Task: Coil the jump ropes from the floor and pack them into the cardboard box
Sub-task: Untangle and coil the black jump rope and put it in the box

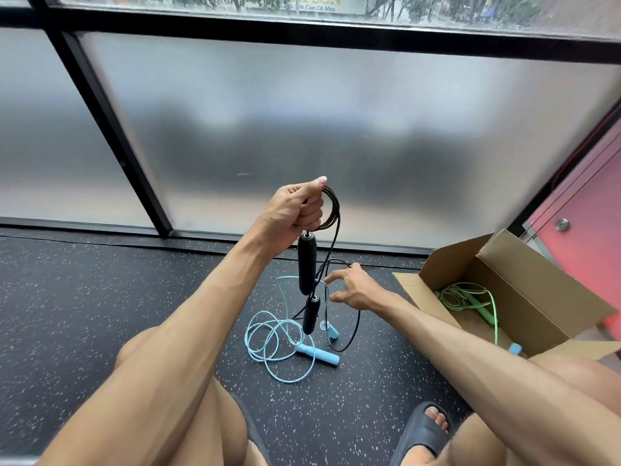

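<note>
The black jump rope (306, 264) dangles from my left hand (299, 210), right over the blue jump rope (317, 354) sprawled between my knees, so a straight reach there is blocked. To the left the floor (84, 314) lies bare. The cardboard box (524, 297) at my right is open on top, and a green jump rope (485, 314) covers part of its bottom.

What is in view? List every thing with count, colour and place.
floor: 1, dark speckled
window: 1, frosted, black-framed, ahead
cardboard box: 1, brown, open, on floor at right
green jump rope: 1, green, inside cardboard box
blue jump rope: 1, light blue, loose on floor
black jump rope: 1, black, hanging from left hand
slipper: 1, dark, right foot
left hand: 1, raised, grips black jump rope
right hand: 1, fingers spread, at its cord
</note>
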The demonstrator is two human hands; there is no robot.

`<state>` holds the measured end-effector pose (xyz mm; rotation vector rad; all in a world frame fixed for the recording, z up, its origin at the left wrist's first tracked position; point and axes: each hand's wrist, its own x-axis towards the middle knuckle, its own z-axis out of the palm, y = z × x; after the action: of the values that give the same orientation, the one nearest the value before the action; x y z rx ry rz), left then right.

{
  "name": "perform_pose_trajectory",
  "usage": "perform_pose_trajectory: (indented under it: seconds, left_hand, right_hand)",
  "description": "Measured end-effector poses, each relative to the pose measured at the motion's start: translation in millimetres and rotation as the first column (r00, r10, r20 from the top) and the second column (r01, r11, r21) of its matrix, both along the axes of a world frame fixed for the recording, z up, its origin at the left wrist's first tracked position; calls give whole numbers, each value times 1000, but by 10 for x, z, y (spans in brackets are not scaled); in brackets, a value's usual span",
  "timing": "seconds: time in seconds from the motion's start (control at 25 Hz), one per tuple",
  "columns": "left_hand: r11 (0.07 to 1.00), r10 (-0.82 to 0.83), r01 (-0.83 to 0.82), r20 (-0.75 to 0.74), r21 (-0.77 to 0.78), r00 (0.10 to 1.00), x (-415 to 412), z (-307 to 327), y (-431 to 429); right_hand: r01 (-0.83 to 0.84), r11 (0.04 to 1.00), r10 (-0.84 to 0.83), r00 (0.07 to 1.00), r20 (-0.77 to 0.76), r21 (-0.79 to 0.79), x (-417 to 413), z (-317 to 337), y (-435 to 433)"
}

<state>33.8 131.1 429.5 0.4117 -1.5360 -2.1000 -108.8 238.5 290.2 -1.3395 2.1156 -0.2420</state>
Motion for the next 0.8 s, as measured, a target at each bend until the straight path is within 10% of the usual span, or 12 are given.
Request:
perform_pose_trajectory:
  seconds: [0.44,0.8]
  left_hand:
    - [939,286,-214,267,-271,920,74,-229,-202]
    - [811,193,393,832,-434,520,18,-490,-7]
  right_hand:
    - [-164,885,-13,927,-374,-436,63,598,86]
    - [165,580,-187,980,67,-797,-148,1222,136]
